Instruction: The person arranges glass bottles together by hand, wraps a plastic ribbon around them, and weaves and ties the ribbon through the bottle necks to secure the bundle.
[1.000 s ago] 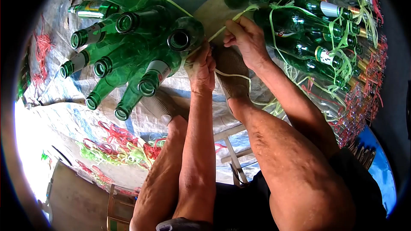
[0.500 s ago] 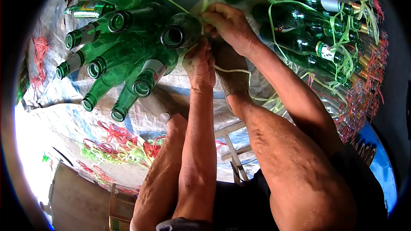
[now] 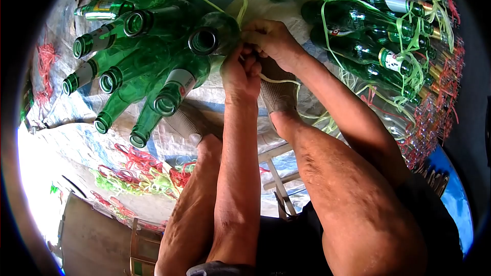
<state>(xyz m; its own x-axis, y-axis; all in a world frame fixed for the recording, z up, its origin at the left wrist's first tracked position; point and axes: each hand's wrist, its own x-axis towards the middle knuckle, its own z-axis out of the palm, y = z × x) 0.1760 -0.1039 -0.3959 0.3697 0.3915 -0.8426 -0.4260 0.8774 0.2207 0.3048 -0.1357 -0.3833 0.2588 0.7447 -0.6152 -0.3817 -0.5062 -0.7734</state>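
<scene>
A cluster of green glass bottles (image 3: 146, 53) lies in front of me, mouths fanned toward me and to the left. Yellow-green plastic twine (image 3: 243, 2) runs along its far right side, one end sticking up and curling. At the bundle's right edge, beside the bottle with the upturned mouth (image 3: 215, 30), my two hands meet. My right hand (image 3: 271, 41) pinches the twine between thumb and fingers. Just below it, my left hand (image 3: 241, 71) is closed with curled fingers on the twine; a pale length trails right from it across my shoe. Any knot is hidden by the fingers.
Another bundle of green bottles (image 3: 358, 30), tied with the same twine, lies to the right. Loose red and green strands (image 3: 146, 171) are scattered on the sheeting (image 3: 169, 135). My shoes (image 3: 279, 89) stand close to the bottles, and a wooden frame (image 3: 279, 179) is behind them.
My right hand has come down slightly toward my left, and the upright twine end has gone from taut to loosely curled. The bottles appear shifted slightly left.
</scene>
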